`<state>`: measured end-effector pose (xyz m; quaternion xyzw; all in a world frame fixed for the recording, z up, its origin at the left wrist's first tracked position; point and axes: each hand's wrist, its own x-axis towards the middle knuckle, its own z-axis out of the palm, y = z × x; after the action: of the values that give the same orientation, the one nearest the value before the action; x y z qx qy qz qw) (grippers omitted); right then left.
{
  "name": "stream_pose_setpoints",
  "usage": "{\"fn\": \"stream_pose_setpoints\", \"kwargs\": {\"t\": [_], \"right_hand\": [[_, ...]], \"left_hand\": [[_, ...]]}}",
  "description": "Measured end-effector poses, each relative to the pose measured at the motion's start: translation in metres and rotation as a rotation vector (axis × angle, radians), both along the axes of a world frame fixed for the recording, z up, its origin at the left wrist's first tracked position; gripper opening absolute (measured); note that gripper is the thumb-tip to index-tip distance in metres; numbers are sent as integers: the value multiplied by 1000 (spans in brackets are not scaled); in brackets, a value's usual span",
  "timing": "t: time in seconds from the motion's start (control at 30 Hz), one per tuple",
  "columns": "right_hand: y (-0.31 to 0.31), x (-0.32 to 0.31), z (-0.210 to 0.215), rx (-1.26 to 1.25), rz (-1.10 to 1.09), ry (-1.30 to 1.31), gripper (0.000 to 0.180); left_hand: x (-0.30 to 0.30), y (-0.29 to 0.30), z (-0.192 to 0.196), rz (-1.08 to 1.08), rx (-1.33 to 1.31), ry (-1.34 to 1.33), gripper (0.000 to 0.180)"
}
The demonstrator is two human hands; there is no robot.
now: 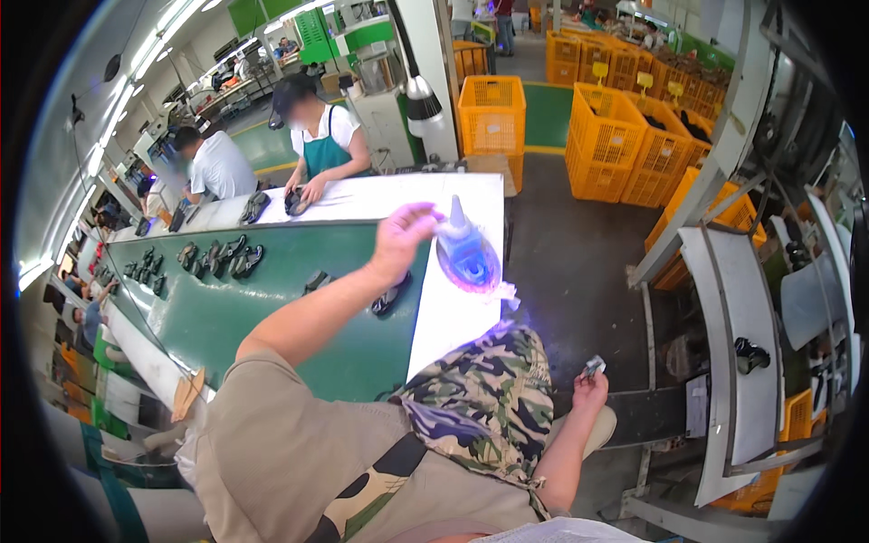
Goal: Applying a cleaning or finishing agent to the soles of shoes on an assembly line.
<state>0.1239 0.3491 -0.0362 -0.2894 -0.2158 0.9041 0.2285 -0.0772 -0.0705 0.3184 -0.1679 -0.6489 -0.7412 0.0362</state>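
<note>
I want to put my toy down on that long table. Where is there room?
The white strip is bare just below the blue iron-shaped tool that the left hand touches. The green belt is bare between the dark shoe parts and the person's shoulder. It is crowded at the belt's far left and by the aproned worker. The right hand holds a small piece over the floor.

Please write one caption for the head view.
Left hand touches blue bottle by green conveyor; right hand holds small object.
</note>
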Motion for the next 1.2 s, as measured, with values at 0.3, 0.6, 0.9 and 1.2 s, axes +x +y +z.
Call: {"fn": "stream_pose_setpoints", "kwargs": {"t": [0.3, 0.6, 0.9, 1.2], "right_hand": [[-21, 3, 43, 68, 56, 18, 7], [-28, -34, 83, 106, 39, 89, 4], [-26, -49, 85, 92, 52, 124, 5], [-33, -48, 90, 45, 45, 185, 8]], "left_hand": [[-49, -6, 182, -129, 54, 470, 56], [-57, 46, 347, -86, 175, 644, 40], [-74, 39, 517, 3, 218, 839, 36], [-63, 59, 541, 108, 350, 785, 30]]}}
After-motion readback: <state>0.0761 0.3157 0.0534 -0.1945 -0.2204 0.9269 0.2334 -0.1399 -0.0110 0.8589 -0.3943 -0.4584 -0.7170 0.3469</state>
